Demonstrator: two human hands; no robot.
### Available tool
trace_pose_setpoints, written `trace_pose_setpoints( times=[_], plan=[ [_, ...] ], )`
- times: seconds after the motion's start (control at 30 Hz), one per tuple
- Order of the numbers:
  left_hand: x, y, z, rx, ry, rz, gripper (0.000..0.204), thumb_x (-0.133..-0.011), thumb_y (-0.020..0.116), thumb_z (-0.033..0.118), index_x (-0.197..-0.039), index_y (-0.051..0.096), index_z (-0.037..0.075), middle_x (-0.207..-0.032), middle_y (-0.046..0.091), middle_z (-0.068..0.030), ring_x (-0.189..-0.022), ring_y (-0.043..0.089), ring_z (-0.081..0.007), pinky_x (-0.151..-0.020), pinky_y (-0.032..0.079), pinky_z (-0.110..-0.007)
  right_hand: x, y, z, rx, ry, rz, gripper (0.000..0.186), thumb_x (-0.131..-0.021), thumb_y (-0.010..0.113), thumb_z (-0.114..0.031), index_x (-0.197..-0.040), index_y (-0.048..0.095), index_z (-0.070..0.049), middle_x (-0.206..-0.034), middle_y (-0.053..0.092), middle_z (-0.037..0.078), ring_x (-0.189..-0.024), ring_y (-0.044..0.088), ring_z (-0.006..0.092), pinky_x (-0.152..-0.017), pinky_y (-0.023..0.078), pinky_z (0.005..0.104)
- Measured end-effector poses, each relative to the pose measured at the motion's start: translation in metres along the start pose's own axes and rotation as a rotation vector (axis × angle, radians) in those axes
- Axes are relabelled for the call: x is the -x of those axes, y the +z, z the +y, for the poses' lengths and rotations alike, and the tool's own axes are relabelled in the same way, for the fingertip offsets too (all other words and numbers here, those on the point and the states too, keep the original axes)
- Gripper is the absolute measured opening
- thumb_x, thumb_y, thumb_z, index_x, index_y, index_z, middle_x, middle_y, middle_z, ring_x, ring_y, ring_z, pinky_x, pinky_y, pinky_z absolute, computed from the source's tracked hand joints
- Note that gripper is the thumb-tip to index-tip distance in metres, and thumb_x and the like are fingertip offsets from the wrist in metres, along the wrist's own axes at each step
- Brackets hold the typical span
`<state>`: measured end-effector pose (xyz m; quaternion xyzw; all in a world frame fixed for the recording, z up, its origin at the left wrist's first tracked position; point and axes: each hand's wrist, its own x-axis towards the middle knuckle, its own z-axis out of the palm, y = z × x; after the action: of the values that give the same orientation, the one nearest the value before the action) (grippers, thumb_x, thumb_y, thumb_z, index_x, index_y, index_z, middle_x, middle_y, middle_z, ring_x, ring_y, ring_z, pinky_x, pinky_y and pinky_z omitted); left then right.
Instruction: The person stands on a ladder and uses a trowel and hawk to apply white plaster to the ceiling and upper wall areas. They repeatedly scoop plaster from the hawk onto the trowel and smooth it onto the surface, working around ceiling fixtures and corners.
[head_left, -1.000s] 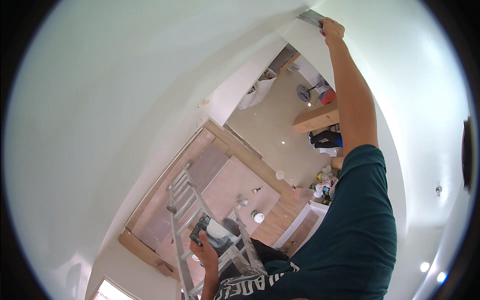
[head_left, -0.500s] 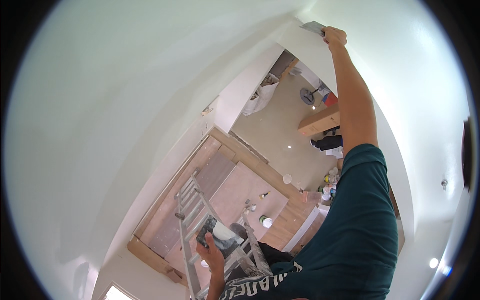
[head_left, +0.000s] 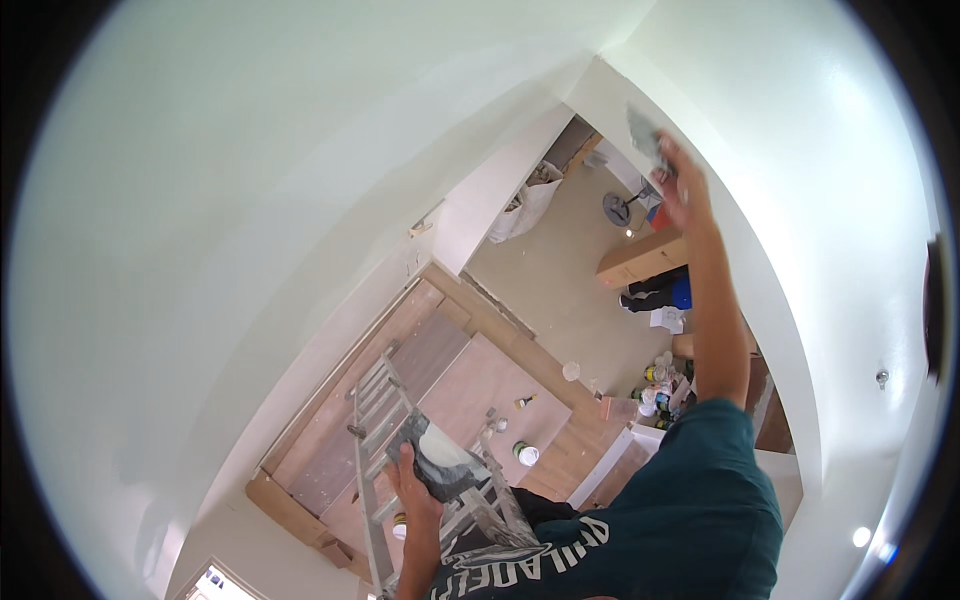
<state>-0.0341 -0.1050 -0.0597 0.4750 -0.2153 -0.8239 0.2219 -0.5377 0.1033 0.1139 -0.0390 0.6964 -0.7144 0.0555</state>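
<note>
- Your broad scraper [head_left: 641, 130] is raised at upper right, blurred, apart from the white corner [head_left: 602, 50] above it.
- Your right hand [head_left: 684, 187] is closed around the scraper's near end.
- Your left hand [head_left: 414, 492] grips the edge of a dark, smeared plate [head_left: 457, 478] bearing white paste [head_left: 438, 448].
- Beneath the plate stands a metal stepladder [head_left: 363, 450]; a white-topped tub [head_left: 526, 454] sits on the floor.

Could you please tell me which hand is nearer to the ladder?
Left. The left hand holds a board right beside the ladder in this view; the right hand, with a scraper, is raised well away from it, toward the upper right.
</note>
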Motion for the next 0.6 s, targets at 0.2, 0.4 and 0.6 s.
trace_pose_setpoints(
  times=[0.2, 0.4, 0.6],
  plan=[
    [-0.006, 0.065, 0.025, 0.042, -0.061, -0.158, 0.03, -0.097, 0.063, 0.024, -0.12, 0.061, 0.005, -0.107, 0.067, -0.0057, -0.095, 0.067, -0.019, -0.082, 0.056, -0.035, 0.18, 0.028, 0.043, -0.456, 0.112, -0.707, 0.066, -0.09, 0.072, -0.023, -0.144, 0.044, 0.003, -0.128, 0.058, 0.007, -0.104, 0.057, 0.0153, -0.089, 0.048, 0.0324],
    [-0.002, 0.118, 0.03, 0.152, -0.101, -0.164, 0.027, -0.098, 0.061, 0.027, -0.116, 0.062, 0.007, -0.107, 0.068, -0.0046, -0.096, 0.067, -0.0188, -0.083, 0.056, -0.036, 0.258, 0.069, 0.068, -0.014, 0.199, -0.468, 0.04, -0.095, 0.061, -0.009, -0.134, 0.058, 0.001, -0.137, 0.059, 0.013, -0.115, 0.061, 0.0238, -0.097, 0.049, 0.0353],
    [-0.002, 0.124, 0.036, 0.282, -0.208, -0.252, 0.025, -0.097, 0.063, 0.025, -0.114, 0.061, 0.007, -0.106, 0.068, -0.0049, -0.098, 0.067, -0.0197, -0.085, 0.055, -0.037, 0.305, 0.122, 0.031, 0.545, -0.336, -0.568, 0.046, -0.085, 0.06, 0.005, -0.128, 0.065, -0.011, -0.131, 0.063, 0.015, -0.107, 0.068, 0.0239, -0.083, 0.057, 0.033]
  ],
)
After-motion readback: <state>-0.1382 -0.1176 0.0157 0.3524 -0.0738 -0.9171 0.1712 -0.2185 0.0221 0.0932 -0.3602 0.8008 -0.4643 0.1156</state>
